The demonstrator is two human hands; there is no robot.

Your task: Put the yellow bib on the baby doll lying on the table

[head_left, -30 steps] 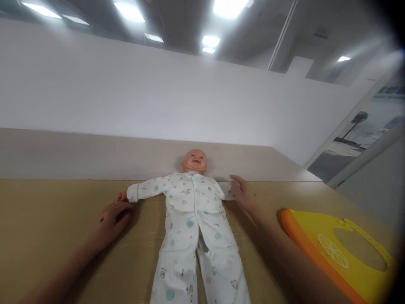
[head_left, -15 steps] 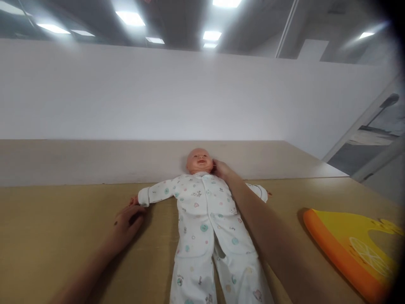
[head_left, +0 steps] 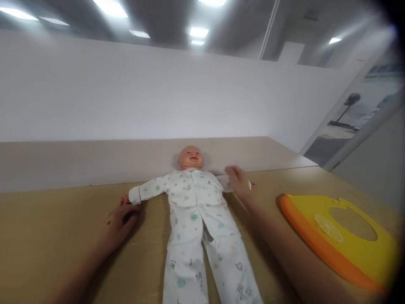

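Note:
A bald baby doll [head_left: 190,157] lies face up on the table with its arms spread. It wears a white printed sleepsuit [head_left: 190,211], its top flaps parted a little below the waist. My left hand [head_left: 122,221] rests beside the doll's hand on the left, fingertips touching the sleeve cuff, with a gap between thumb and fingers. Over the doll's arm on the right is my right hand [head_left: 238,181], apart from the head and blurred by motion. Its fingers look bent, and I cannot make out anything in them.
On the right of the wooden table [head_left: 63,240] lies a yellow bib [head_left: 316,207] with an orange lower edge and a citrus slice print. A pale raised ledge [head_left: 79,162] runs along the back, against a white partition [head_left: 142,93].
My right hand has left the side of the doll's head and moved right, over its arm. My left hand stays by the cuff. The view has turned right, showing more of the bib.

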